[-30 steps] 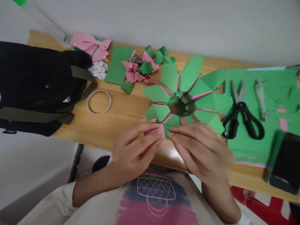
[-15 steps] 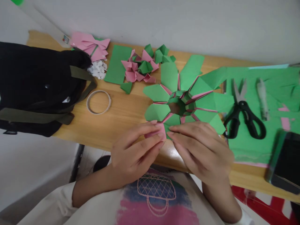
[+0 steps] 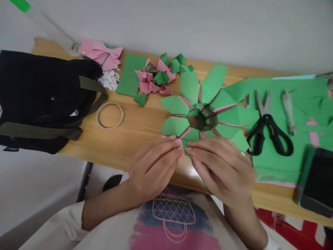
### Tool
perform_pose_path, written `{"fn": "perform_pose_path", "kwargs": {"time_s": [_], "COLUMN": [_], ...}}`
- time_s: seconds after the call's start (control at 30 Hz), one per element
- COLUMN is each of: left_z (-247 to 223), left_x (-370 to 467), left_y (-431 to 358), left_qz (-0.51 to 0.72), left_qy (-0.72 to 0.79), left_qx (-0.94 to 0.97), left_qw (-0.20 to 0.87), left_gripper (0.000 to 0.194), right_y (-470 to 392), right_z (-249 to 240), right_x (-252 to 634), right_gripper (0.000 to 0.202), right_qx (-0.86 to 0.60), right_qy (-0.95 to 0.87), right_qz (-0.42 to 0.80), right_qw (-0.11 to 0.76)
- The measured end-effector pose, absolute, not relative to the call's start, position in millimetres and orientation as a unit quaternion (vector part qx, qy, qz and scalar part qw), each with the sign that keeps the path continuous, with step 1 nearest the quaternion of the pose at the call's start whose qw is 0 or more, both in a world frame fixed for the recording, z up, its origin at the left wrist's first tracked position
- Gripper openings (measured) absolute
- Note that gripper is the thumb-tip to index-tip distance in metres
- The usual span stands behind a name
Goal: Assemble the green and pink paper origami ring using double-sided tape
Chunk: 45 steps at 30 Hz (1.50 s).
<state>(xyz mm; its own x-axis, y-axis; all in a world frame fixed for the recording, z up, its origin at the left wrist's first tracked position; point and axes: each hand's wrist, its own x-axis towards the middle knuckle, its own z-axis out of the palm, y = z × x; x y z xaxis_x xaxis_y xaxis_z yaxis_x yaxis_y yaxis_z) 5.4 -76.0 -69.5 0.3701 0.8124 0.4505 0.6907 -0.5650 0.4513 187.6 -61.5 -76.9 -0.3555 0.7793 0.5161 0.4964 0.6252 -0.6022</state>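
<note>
A ring of folded green paper petals (image 3: 174,125) with pink layers between them lies in front of me, with an opening in its middle. At its near edge my left hand (image 3: 156,166) pinches a pink paper piece (image 3: 181,148), mostly hidden behind the fingers. My right hand (image 3: 221,166) is closed on the green paper petal (image 3: 191,134) just beside it, thumb and fingertips together. The two hands' fingertips are almost touching. How the pink piece joins the green petal is hidden by the fingers.
Scissors (image 3: 267,128) and a cutter-like tool (image 3: 288,111) lie on green sheets (image 3: 275,166) at the right, near a dark phone (image 3: 316,184). Leftward are a tape roll (image 3: 110,115), a black bag (image 3: 47,100), paper scraps (image 3: 109,80) and folded pink and green pieces (image 3: 156,78).
My left fingers have shifted slightly over the pink paper, covering more of it. My right hand keeps nearly the same hold. The whole view has moved a little.
</note>
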Motion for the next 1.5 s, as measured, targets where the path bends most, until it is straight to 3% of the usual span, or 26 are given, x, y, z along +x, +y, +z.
{"fn": "perform_pose_path", "kwargs": {"time_s": [0.17, 0.37, 0.6, 0.77, 0.93, 1.37, 1.5], "left_z": [-72, -66, -77, -85, -92, -89, -88], "left_x": [0, -4, -15, -18, -17, -17, -18], "left_y": [-74, -73, -74, -75, -72, -69, -70], "left_qz": [0.329, 0.304, 0.329, 0.358, 0.364, 0.284, 0.299], "left_qy": [0.430, 0.387, 0.421, 0.420, 0.446, 0.430, 0.425], "left_qx": [0.837, 0.867, 0.844, 0.831, 0.810, 0.837, 0.820], "left_qw": [0.084, 0.080, 0.041, 0.064, 0.106, 0.182, 0.238], "left_gripper": [0.016, 0.013, 0.015, 0.014, 0.010, 0.031, 0.023], "right_y": [-63, -62, -63, -66, -64, -68, -64], "right_z": [-76, -75, -68, -61, -59, -52, -53], "right_x": [188, 185, 186, 177, 177, 193, 198], "right_gripper": [0.015, 0.012, 0.011, 0.014, 0.016, 0.018, 0.016], "right_qx": [-0.397, -0.421, -0.432, -0.429, -0.392, -0.394, -0.388], "right_qy": [-0.812, -0.853, -0.856, -0.870, -0.884, -0.883, -0.865], "right_qz": [0.170, 0.063, 0.033, -0.009, -0.039, 0.065, 0.152], "right_qw": [0.392, 0.302, 0.281, 0.241, 0.254, 0.247, 0.280]}}
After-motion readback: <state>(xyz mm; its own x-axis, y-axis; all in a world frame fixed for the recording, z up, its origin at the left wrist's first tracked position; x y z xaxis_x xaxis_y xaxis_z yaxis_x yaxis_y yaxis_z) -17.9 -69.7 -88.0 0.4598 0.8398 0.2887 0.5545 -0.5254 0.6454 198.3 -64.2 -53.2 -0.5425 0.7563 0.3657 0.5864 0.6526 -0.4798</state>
